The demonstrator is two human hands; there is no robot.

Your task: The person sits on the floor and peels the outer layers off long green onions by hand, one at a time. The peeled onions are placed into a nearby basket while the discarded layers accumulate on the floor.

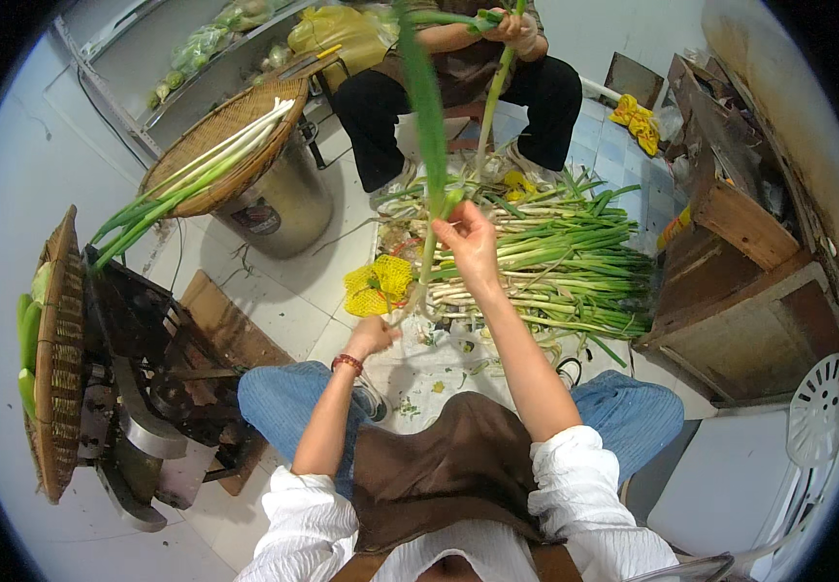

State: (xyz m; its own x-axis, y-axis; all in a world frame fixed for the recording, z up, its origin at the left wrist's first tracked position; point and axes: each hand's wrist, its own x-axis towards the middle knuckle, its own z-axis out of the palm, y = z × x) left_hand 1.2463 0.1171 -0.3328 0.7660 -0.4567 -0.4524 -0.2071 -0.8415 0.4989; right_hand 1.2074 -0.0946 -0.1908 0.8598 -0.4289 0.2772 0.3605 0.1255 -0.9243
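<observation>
My right hand (472,244) pinches a green onion (428,254) upright, gripping it where the pale stalk meets the green leaves. Its long leaves rise blurred toward the top of the view. Below and to the left, my left hand (372,337), with a red bead bracelet at the wrist, is closed on a pale strip (406,308) near the foot of the stalk. Fine detail at its fingertips is blurred. Beyond my right hand, a broad pile of green onions (565,254) lies on the floor, leaves mostly toward the right.
Across the pile, a seated person's hand (512,33) holds another onion. Cleaned onions (223,160) lie on a woven tray (172,149) atop a metal pot (284,211). Yellow netting (379,284) sits left of the pile. A wooden cabinet (747,320) stands right, a black metal machine (150,407) left.
</observation>
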